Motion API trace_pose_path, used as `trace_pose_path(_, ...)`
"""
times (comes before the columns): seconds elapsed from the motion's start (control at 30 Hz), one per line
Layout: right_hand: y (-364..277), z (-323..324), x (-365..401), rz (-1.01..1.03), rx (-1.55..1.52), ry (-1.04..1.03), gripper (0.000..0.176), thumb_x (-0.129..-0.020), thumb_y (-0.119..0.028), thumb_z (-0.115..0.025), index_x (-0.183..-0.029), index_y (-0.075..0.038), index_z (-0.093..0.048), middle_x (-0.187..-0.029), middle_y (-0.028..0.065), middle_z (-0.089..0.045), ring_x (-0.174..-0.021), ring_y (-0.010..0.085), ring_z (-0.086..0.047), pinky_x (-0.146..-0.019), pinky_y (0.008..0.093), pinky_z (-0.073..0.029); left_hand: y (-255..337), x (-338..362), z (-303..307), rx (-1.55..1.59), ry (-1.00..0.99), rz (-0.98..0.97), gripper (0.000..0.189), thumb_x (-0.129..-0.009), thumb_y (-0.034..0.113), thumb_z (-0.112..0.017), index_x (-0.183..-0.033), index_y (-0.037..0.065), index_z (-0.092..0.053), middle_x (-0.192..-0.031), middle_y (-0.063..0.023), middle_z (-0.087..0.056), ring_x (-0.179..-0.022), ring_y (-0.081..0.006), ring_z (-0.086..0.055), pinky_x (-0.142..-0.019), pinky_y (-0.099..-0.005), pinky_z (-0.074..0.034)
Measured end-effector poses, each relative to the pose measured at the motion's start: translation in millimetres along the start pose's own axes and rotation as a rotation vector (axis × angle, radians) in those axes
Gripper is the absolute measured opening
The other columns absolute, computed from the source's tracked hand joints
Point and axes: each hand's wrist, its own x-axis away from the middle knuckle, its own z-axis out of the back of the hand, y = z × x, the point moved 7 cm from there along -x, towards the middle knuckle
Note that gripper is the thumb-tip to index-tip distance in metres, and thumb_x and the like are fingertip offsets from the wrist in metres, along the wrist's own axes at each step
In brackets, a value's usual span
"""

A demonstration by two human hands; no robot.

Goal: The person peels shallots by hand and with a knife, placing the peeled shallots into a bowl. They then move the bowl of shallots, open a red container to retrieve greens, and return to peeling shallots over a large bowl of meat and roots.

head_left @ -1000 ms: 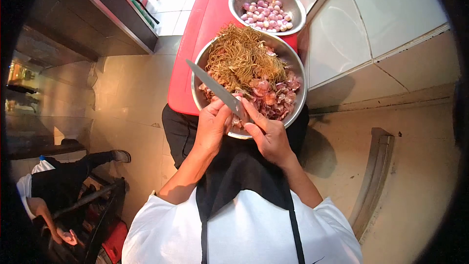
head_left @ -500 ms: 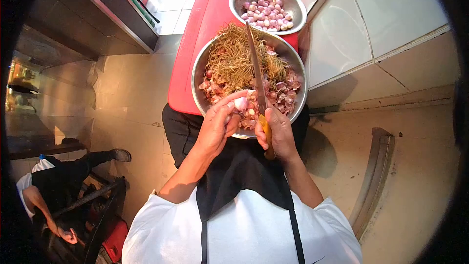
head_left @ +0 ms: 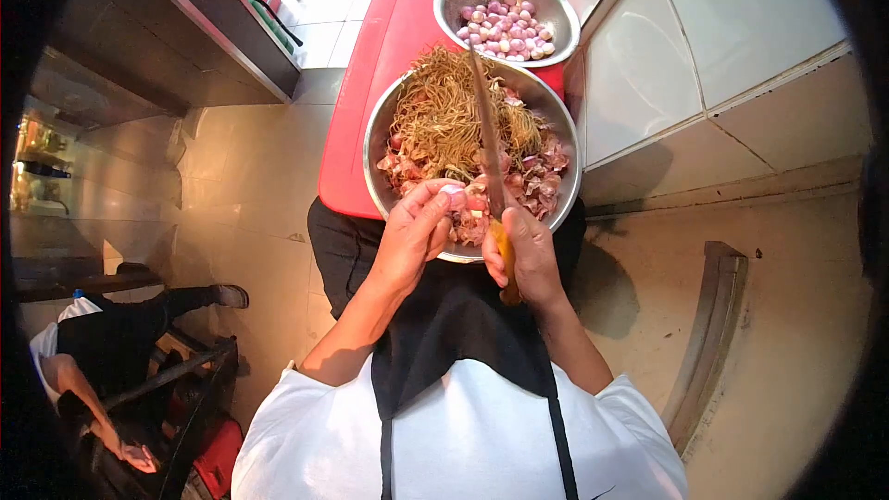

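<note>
My left hand (head_left: 417,230) pinches a small shallot (head_left: 452,191) between thumb and fingers, just left of the blade. Closed round the yellow handle of a long knife (head_left: 487,125), my right hand (head_left: 526,252) keeps the blade pointing away from me. Both hands are over the near side of a large metal bowl (head_left: 372,143). Inside it lie a tangle of dry, stringy roots (head_left: 435,111) and loose reddish shallot skins (head_left: 542,183). Behind stands a smaller metal bowl (head_left: 567,23) with several peeled shallots (head_left: 509,30).
Both bowls rest on a red stool or table top (head_left: 370,56). A tiled wall (head_left: 648,65) runs close along the right. At lower left another person (head_left: 111,352) sits beside a dark frame (head_left: 190,370). A dark cabinet (head_left: 185,37) stands at upper left.
The fingers of my left hand have curled in closer around the shallot. My right hand and the knife have hardly moved. The other person's hand at lower left has shifted slightly.
</note>
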Motion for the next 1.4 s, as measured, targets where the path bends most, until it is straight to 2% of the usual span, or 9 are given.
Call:
trace_pose_path(0.13, -3, 6, 0, -0.015, -0.055, 0.06, 0.041, -0.107, -0.047, -0.04, -0.09, -0.01, -0.046, -0.058, 0.0017, -0.048, -0.04, 0.0085, -0.043, -0.038, 0.0218, -0.036, -1, 1, 1, 0.149, -0.06, -0.011, 0.03, -0.104, 0.021, -0.055, -0.127, 0.002, -0.055, -0.105, -0.0072, -0.069, -0.051, -0.0013, -0.034, -0.042, -0.0165, -0.026)
trace_pose_path(0.23, -4, 10, 1, 0.0, -0.056, 0.101, 0.041, -0.108, -0.047, -0.039, -0.103, -0.008, -0.053, -0.057, 0.001, -0.047, -0.041, 0.0078, -0.043, -0.038, 0.0213, -0.036, 1, 1, 4, 0.203, -0.053, -0.014, 0.029, -0.103, 0.019, -0.056, -0.127, 0.002, -0.055, -0.105, -0.0065, -0.068, -0.052, -0.0013, -0.035, -0.042, -0.0163, -0.026)
trace_pose_path(0.33, -2, 9, 1, -0.072, 0.086, 0.06, 0.058, -0.108, -0.041, -0.042, -0.156, -0.009, -0.033, -0.059, -0.0024, -0.045, -0.044, 0.0047, -0.039, -0.041, 0.0196, -0.034, 10, 2, 3, 0.184, 0.01, -0.028, 0.029, -0.102, 0.016, -0.058, -0.127, 0.002, -0.055, -0.099, -0.0033, -0.066, -0.05, -0.0011, -0.034, -0.042, -0.0166, -0.026)
trace_pose_path(0.63, -6, -13, 2, -0.082, 0.152, -0.105, 0.059, -0.107, -0.029, -0.045, -0.158, -0.007, -0.026, -0.059, -0.0017, -0.046, -0.046, 0.0038, -0.039, -0.044, 0.0188, -0.033, 13, 1, 7, 0.114, 0.037, -0.096, 0.027, -0.1, 0.009, -0.06, -0.126, 0.002, -0.059, -0.092, 0.0027, -0.065, -0.051, 0.0007, -0.033, -0.043, -0.0183, -0.024)
trace_pose_path(0.83, -11, -20, 3, -0.111, 0.137, -0.163, 0.057, -0.107, -0.03, -0.044, -0.157, -0.007, -0.029, -0.06, -0.002, -0.046, -0.046, 0.0035, -0.039, -0.044, 0.0184, -0.034, 18, 4, 8, -0.073, 0.043, -0.211, 0.027, -0.1, 0.004, -0.059, -0.126, -0.002, -0.06, -0.112, -0.0052, -0.068, -0.098, -0.009, -0.066, -0.084, -0.0223, -0.052)
trace_pose_path(0.9, -11, -21, 3, -0.131, 0.117, -0.155, 0.057, -0.107, -0.031, -0.044, -0.157, -0.008, -0.03, -0.06, -0.002, -0.047, -0.046, 0.0037, -0.039, -0.044, 0.0184, -0.034, 20, 6, 8, -0.105, 0.04, -0.208, 0.027, -0.099, 0.002, -0.059, -0.126, -0.003, -0.059, -0.117, -0.008, -0.067, -0.11, -0.0141, -0.064, -0.095, -0.026, -0.049)
trace_pose_path(1.03, -8, -20, 2, -0.164, 0.034, -0.152, 0.058, -0.107, -0.039, -0.044, -0.155, -0.009, -0.034, -0.06, -0.0004, -0.048, -0.045, 0.0052, -0.04, -0.043, 0.0191, -0.035, 23, 4, 5, -0.14, 0.038, -0.308, 0.029, -0.099, 0.009, -0.061, -0.127, 0.002, -0.06, -0.111, -0.0055, -0.07, -0.103, -0.0076, -0.063, -0.084, -0.0193, -0.049)
trace_pose_path(1.23, 0, -23, 2, -0.157, -0.116, -0.142, 0.054, -0.107, -0.048, -0.041, -0.147, -0.012, -0.042, -0.059, 0.001, -0.048, -0.042, 0.0074, -0.041, -0.041, 0.0196, -0.035, 26, 4, 3, -0.381, 0.131, -0.342, 0.032, -0.101, 0.007, -0.058, -0.132, -0.001, -0.061, -0.12, -0.0068, -0.066, -0.112, -0.0112, -0.06, -0.096, -0.0243, -0.047)
trace_pose_path(1.4, 1, -29, 5, -0.158, -0.108, -0.113, 0.048, -0.107, -0.049, -0.039, -0.137, -0.012, -0.049, -0.059, 0.0015, -0.047, -0.042, 0.0075, -0.041, -0.04, 0.0197, -0.035, 34, 9, -11, -0.386, 0.161, -0.302, 0.037, -0.1, 0.007, -0.06, -0.136, -0.001, -0.058, -0.113, -0.006, -0.067, -0.102, -0.0074, -0.061, -0.09, -0.0215, -0.048)
